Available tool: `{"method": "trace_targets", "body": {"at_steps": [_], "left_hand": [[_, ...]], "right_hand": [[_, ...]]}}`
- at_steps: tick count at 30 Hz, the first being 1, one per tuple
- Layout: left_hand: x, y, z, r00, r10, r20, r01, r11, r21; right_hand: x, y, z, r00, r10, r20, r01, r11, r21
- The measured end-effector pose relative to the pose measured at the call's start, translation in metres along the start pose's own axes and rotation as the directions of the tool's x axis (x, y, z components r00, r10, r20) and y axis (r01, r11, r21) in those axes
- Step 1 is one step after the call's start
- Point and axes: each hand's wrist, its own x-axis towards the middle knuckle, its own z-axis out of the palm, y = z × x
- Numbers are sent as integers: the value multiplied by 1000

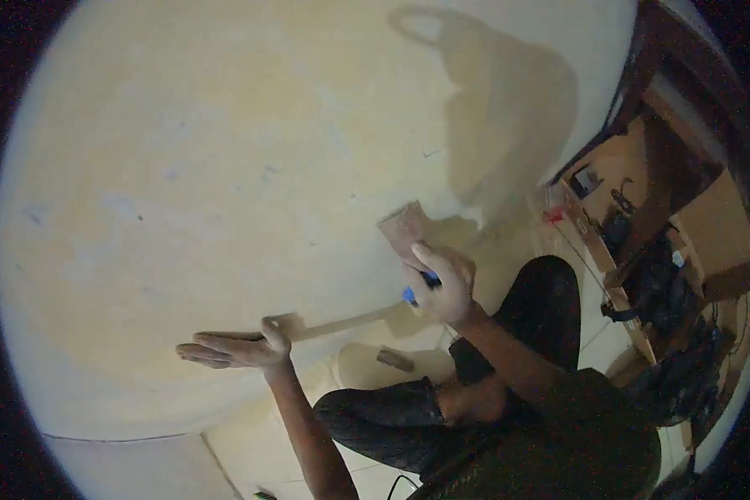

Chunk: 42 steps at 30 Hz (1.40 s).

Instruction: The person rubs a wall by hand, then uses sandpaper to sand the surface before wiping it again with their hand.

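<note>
My right hand [443, 287] is wrapped around the handle of a putty knife [402, 231], thumb along the base of its wide, dusty brownish blade. Blue and black parts of the handle show between the fingers. The blade's edge points up and to the left, over the yellowish, patchy wall [250, 200]. Lower left, my left hand [235, 347] is held out flat with its fingers straight, holding nothing and close to the foot of the wall. Dust greys both hands.
A small brown block [395, 359] lies on a pale surface beside my bent legs [383, 417]. To the right stands an open wooden cabinet [642, 200] with cables and dark bags. A red item [555, 214] is at its near corner. Light tiles [287, 467] cover the floor.
</note>
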Motion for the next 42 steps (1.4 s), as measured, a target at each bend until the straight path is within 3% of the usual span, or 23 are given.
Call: {"method": "trace_targets", "body": {"at_steps": [2,5,8,11,13,17,19,21,23,24,26,31,34,36,38,40,42], "left_hand": [[0,-3,1,997,-63,42,64,998,-16],[3,3,-4,986,-124,109,127,992,-24],[3,8,-11,954,-182,237,184,983,12],[18,24,-23,908,-248,339,258,966,18],[30,42,-35,864,-284,415,304,952,19],[37,52,-38,852,-293,434,281,955,92],[29,55,-41,856,-330,397,293,944,153],[26,30,-31,508,-343,790,485,872,67],[32,29,-38,356,-250,900,564,826,6],[41,39,-47,430,-242,870,558,829,-46],[50,47,-58,489,-244,838,533,843,-65],[55,53,-60,477,-261,839,525,851,-34],[61,55,-63,351,-282,893,628,778,-1],[58,50,-65,351,-219,911,587,809,-32],[51,44,-58,424,-178,888,555,826,-100],[38,39,-56,523,-145,840,512,841,-173],[39,43,-58,535,-140,833,540,815,-210]], "right_hand": [[42,-20,7,999,-17,30,18,999,-38],[67,-21,22,988,-135,-75,136,991,2],[18,-12,16,999,-35,18,35,999,-32],[25,-16,25,999,-19,-43,20,1000,3],[71,-29,22,990,-111,-90,109,994,-25],[77,-27,16,980,-200,-19,197,976,-95],[50,-23,8,990,-138,30,141,985,-101],[54,-26,10,991,-123,48,127,988,-85],[86,-51,13,992,-126,24,127,990,-55],[95,-54,16,990,-142,19,143,988,-54],[103,-51,14,988,-157,-2,157,987,-39],[57,-27,8,997,-77,-15,76,996,-56],[79,-36,8,998,-61,34,63,996,-65],[84,-36,7,997,-72,24,74,996,-59],[63,-23,6,997,-78,-28,76,995,-58],[42,-22,7,999,28,-28,-27,1000,16],[44,-26,5,998,55,-12,-55,998,12]]}}
